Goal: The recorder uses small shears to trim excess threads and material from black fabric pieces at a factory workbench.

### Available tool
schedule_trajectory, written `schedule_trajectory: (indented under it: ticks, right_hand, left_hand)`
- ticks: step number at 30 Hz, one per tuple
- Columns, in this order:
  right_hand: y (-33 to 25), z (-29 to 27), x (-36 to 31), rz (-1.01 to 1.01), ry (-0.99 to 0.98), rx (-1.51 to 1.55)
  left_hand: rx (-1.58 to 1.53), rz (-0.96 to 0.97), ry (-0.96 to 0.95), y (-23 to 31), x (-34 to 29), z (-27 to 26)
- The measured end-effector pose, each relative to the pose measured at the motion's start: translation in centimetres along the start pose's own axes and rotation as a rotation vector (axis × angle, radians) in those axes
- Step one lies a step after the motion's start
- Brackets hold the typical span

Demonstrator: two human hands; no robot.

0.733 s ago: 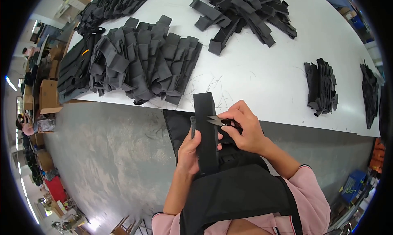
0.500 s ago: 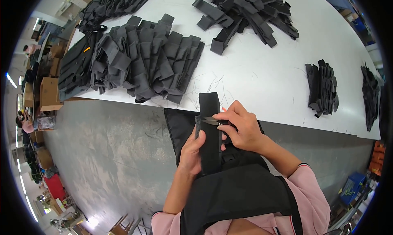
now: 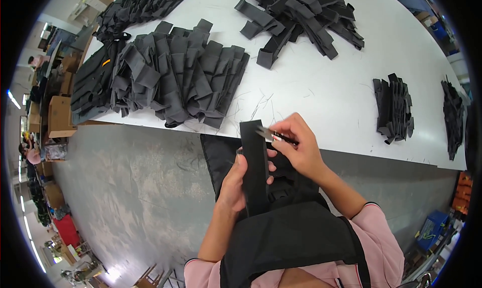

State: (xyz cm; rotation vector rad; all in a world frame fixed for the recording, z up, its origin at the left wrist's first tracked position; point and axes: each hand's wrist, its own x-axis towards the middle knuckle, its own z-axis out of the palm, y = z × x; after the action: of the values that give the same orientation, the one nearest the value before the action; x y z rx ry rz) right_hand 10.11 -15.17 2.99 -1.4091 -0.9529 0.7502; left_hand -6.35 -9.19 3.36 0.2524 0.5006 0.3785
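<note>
My left hand point(image 3: 233, 185) is closed round a black fabric strip point(image 3: 255, 170), thumb on the near face and fingertips showing past its right edge. The strip stands nearly upright in front of my body, its top end over the table edge. In my right hand point(image 3: 303, 150) is a pair of thread snips point(image 3: 275, 135), pinched between thumb and fingers. Their metal blades point left, close to the strip's upper right edge; whether they touch it I cannot tell. Loose thread ends point(image 3: 258, 104) lie on the white table just beyond.
A large heap of dark strips point(image 3: 181, 74) covers the table's left part, beside a black item with an orange tab point(image 3: 106, 63). More strips point(image 3: 306, 17) are piled at the back. Two smaller bundles point(image 3: 394, 109) lie at the right. The table's front edge point(image 3: 150, 128) runs before me.
The snips have moved from across the strip to its upper right edge, my right hand shifting slightly up and right. A folded flap beside my left thumb no longer shows; the strip's top sits lower.
</note>
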Motion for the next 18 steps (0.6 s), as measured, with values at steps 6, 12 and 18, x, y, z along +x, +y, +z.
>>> schedule_trajectory:
  ticks: [6, 12, 18]
  right_hand:
    - [-0.8, -0.5, 2.4, 0.551, -0.24, 0.609]
    - [-1.1, -0.2, 0.7, 0.055, 0.076, -0.185]
    - [-1.2, 0.0, 1.5, 0.006, 0.039, -0.034]
  left_hand:
    - [0.278, 0.063, -0.147, 0.5, 0.9, 0.7]
    - [0.298, 0.152, 0.043, 0.7, 1.0, 1.0]
    - [0.238, 0.078, -0.015, 0.9, 1.2, 1.2]
